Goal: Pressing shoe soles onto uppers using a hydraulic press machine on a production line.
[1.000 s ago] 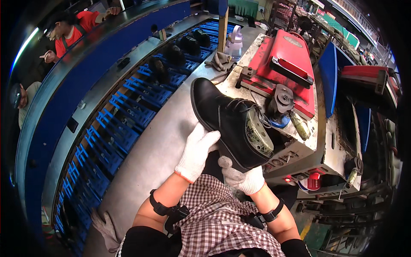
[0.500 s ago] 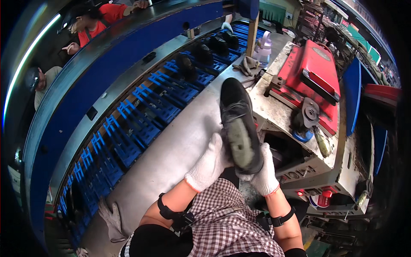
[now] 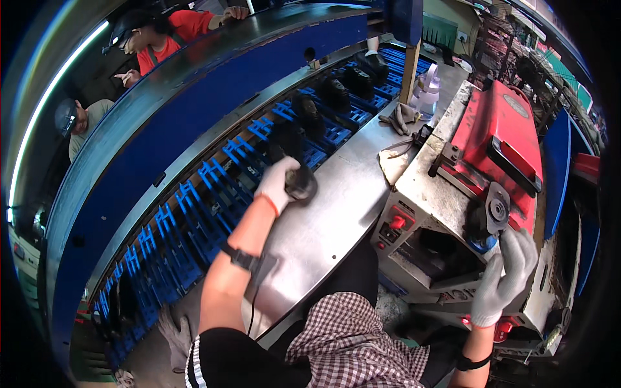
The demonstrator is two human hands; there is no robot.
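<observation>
A black shoe (image 3: 301, 183) is in my gloved left hand (image 3: 278, 183), whose fingers wrap round one end of it. It lies where the blue slatted conveyor (image 3: 187, 207) meets the bare metal ledge (image 3: 336, 213); its far part blends into the dark slats. My right hand (image 3: 506, 275), in a white knit glove, is raised at the right with fingers stretched and thumb apart, holding nothing visible. Closest to its fingertips is a dark part with a round disc (image 3: 497, 208), over a blue round item (image 3: 482, 244) on the machine's front corner.
Several dark shoes (image 3: 333, 94) ride farther along the conveyor. A red-lidded machine (image 3: 501, 132) stands to my right. Grey gloves (image 3: 402, 119) and a clear bottle (image 3: 427, 94) sit on the ledge; another glove (image 3: 174, 336) lies lower left. Two people, one in red (image 3: 184, 29), are beyond the blue beam (image 3: 213, 103).
Both hands held the shoe in front of me before. My left hand has carried it left to the conveyor; my right hand has let go and moved right towards the machine. The view has shifted.
</observation>
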